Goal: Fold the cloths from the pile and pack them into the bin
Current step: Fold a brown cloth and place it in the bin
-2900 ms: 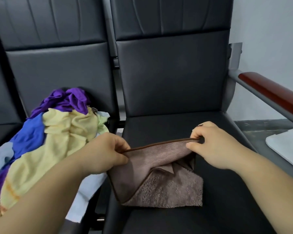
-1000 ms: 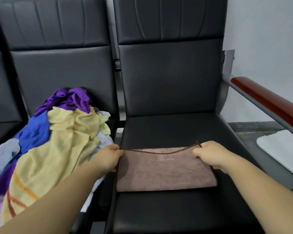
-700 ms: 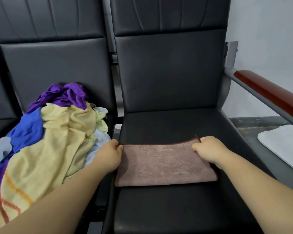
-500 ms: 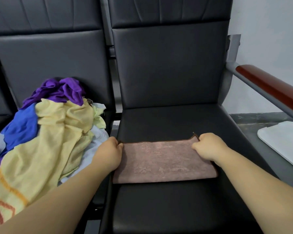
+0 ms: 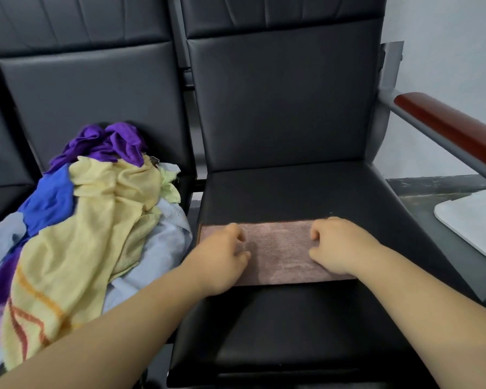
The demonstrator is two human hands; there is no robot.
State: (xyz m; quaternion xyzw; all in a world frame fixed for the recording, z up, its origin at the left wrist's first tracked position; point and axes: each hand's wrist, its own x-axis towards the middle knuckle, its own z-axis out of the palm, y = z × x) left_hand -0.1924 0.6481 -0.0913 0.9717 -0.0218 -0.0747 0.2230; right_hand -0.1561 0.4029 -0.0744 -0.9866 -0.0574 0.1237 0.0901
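Observation:
A brown cloth (image 5: pixel 278 251) lies folded into a flat strip across the front half of the black right seat (image 5: pixel 292 192). My left hand (image 5: pixel 222 255) rests on its left part and my right hand (image 5: pixel 340 248) on its right part. Both hands have loosely curled fingers pointing toward the middle, and no fabric is lifted between them. The cloth pile (image 5: pixel 82 220) of yellow, blue, purple and pale cloths covers the left seat. Only a white corner (image 5: pixel 474 220), possibly the bin, shows at the right edge.
A red-brown armrest (image 5: pixel 446 130) on a grey metal bar runs along the right side of the seat. Black seat backs stand behind both seats. A narrow gap separates the two seats. Dark floor lies right of the chair.
The cloth was folded in half and laid flat. Since then both hands left its far corners and slid inward onto its top surface.

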